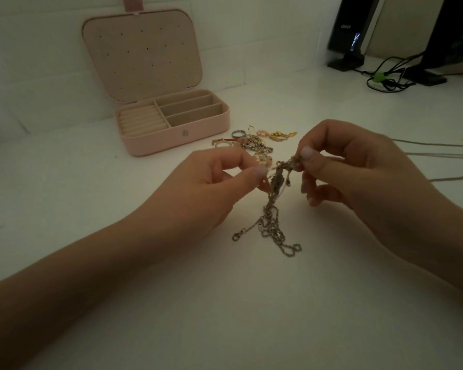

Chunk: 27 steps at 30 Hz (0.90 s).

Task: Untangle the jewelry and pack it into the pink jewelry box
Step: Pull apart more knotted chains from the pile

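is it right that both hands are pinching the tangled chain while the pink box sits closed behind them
Not quite: the pink box is open, its lid upright and its compartments showing. The head view shows it. The rest holds: the left hand and right hand both pinch the tangled chain.

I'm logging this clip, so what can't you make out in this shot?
- Head view: how many chains make up the tangled chain bundle; links too small and knotted, top hidden by right hand and left hand.
- Jewelry pile: pieces overlap, dim light.
- Pink jewelry box strap: cut off by top edge.
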{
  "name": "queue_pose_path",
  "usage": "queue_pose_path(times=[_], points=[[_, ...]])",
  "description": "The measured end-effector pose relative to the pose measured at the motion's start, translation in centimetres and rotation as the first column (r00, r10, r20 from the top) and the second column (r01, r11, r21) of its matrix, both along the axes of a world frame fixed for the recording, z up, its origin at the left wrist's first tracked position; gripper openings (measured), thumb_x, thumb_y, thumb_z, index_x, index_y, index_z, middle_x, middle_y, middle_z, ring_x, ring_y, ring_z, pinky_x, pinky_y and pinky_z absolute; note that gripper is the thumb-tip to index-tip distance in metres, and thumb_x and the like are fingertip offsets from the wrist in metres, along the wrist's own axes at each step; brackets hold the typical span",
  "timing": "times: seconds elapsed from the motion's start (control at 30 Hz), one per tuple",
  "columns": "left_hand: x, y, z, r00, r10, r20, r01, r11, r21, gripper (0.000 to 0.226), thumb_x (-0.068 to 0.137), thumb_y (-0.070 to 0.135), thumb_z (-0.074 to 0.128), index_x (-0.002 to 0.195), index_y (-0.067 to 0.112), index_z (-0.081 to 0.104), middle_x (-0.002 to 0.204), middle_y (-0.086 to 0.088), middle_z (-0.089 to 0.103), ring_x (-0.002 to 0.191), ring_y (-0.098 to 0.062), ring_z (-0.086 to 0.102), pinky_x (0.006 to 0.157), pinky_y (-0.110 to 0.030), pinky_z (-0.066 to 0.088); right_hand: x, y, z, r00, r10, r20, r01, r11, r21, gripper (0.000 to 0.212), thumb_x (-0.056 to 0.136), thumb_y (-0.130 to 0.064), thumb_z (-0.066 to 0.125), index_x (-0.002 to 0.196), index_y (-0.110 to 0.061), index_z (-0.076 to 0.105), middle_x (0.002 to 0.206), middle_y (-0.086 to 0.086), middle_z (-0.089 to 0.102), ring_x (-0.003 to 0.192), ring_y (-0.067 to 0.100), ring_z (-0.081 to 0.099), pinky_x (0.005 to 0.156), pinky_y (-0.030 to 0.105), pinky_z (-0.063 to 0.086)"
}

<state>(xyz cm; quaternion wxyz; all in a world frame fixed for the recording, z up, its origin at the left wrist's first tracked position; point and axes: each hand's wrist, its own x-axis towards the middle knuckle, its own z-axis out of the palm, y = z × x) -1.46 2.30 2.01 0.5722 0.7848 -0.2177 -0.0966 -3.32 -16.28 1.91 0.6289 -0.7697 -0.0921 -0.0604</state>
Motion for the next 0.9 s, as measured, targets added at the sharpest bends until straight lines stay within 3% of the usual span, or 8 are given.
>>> queue_pose_path(times=[0.07, 0.13, 0.3, 0.47, 0.57, 0.77, 0.9], points=[[0.0, 0.1, 0.4, 0.999, -0.037, -0.032, 0.038, 0.999, 0.023, 0.026, 0.073, 0.043, 0.057, 0.072, 0.021, 0.07, 0.035, 0.006, 0.026, 0.032, -0.01, 0.016, 0.036, -0.014, 0.013, 0.0, 0.2, 0.0, 0.993, 0.044, -0.107, -0.025, 0.984, 0.178, 0.015, 0.094, -0.009, 0.052, 0.08, -0.008, 0.057, 0.074, 0.001, 0.058, 0.06, 0.008, 0.055, 0.053, 0.021, 0.048], [0.1, 0.1, 0.5, 0.995, -0.056, -0.082, 0.054, 0.998, -0.018, 0.021, 0.073, 0.038, 0.06, 0.073, 0.022, 0.074, 0.036, 0.005, 0.025, 0.033, -0.012, 0.015, 0.039, -0.016, 0.01, 0.1, 0.3, -0.1, 0.988, 0.047, -0.145, -0.014, 0.975, 0.22, 0.015, 0.095, -0.009, 0.051, 0.08, -0.008, 0.056, 0.071, 0.001, 0.058, 0.058, 0.009, 0.055, 0.05, 0.021, 0.048], [0.1, 0.0, 0.7, 0.985, -0.06, -0.163, 0.048, 0.996, -0.075, 0.021, 0.067, 0.036, 0.063, 0.076, 0.022, 0.076, 0.036, 0.007, 0.026, 0.034, -0.011, 0.014, 0.042, -0.019, 0.006, 0.2, 0.2, -0.4, 1.0, -0.021, -0.005, 0.021, 0.994, -0.111, 0.009, 0.092, -0.016, 0.056, 0.085, -0.013, 0.06, 0.066, -0.006, 0.063, 0.057, 0.005, 0.06, 0.052, 0.019, 0.049], [0.1, 0.0, 1.0, 0.978, -0.024, -0.208, -0.001, 0.993, -0.122, 0.022, 0.067, 0.033, 0.06, 0.075, 0.018, 0.074, 0.036, 0.012, 0.032, 0.033, -0.008, 0.015, 0.043, -0.021, 0.006, -0.3, 0.4, -0.3, 0.982, -0.104, 0.159, 0.144, 0.954, -0.265, 0.012, 0.087, -0.036, 0.058, 0.086, -0.024, 0.057, 0.077, -0.006, 0.065, 0.065, 0.01, 0.063, 0.057, 0.028, 0.052], [-0.1, -0.1, 1.1, 0.979, -0.031, -0.203, 0.004, 0.991, -0.132, 0.018, 0.071, 0.028, 0.056, 0.079, 0.016, 0.067, 0.034, 0.013, 0.043, 0.032, -0.005, 0.015, 0.043, -0.023, 0.004, -0.8, 0.5, 0.0, 0.969, -0.106, 0.223, 0.178, 0.926, -0.334, 0.023, 0.084, -0.047, 0.061, 0.077, -0.024, 0.061, 0.075, -0.007, 0.065, 0.068, 0.011, 0.061, 0.061, 0.032, 0.054], [0.0, -0.1, 0.8, 0.976, -0.081, -0.202, 0.05, 0.987, -0.154, 0.008, 0.07, 0.032, 0.067, 0.067, 0.027, 0.072, 0.037, 0.011, 0.031, 0.032, -0.007, 0.015, 0.042, -0.021, 0.005, -1.0, 1.0, -0.6, 0.98, -0.008, 0.197, 0.085, 0.92, -0.382, 0.016, 0.073, -0.043, 0.066, 0.082, -0.03, 0.067, 0.078, -0.014, 0.065, 0.069, 0.006, 0.061, 0.059, 0.019, 0.05], [0.0, -0.2, 0.8, 0.977, -0.078, -0.198, 0.045, 0.985, -0.166, 0.011, 0.066, 0.034, 0.064, 0.066, 0.027, 0.072, 0.038, 0.009, 0.027, 0.032, -0.008, 0.015, 0.041, -0.019, 0.006, -0.8, 1.0, -0.6, 0.98, -0.013, 0.199, 0.085, 0.93, -0.358, 0.008, 0.078, -0.035, 0.066, 0.079, -0.029, 0.071, 0.072, -0.016, 0.067, 0.068, 0.005, 0.064, 0.06, 0.023, 0.054]])
